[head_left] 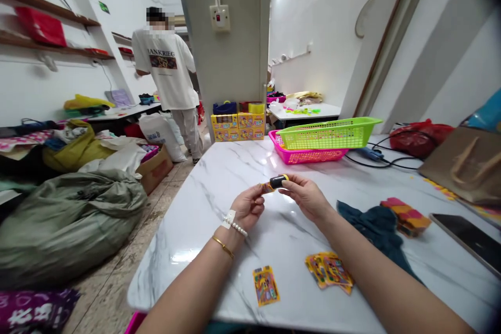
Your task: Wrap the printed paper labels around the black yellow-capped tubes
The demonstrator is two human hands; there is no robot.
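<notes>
Above the white marbled table (219,177), my hands meet near the middle of the view. My left hand (249,206) pinches a small yellow-orange printed packet (267,188). A short black cylinder with a yellow edge (277,182) is between the fingertips of my right hand (307,196), touching or very close to the packet; whether it is partly inside cannot be made out. Closer to me lies a single flat yellow printed packet (266,286). To its right, a fanned pile of similar packets (329,270) rests beside my right forearm.
A green basket (329,134) sits in a pink basket (313,155) at the back. Yellow boxes (238,126) stand by the pillar. Right are a dark cloth (371,229), an orange-pink bundle (405,215) and a phone (472,240). A person (166,73) stands far left beyond sacks.
</notes>
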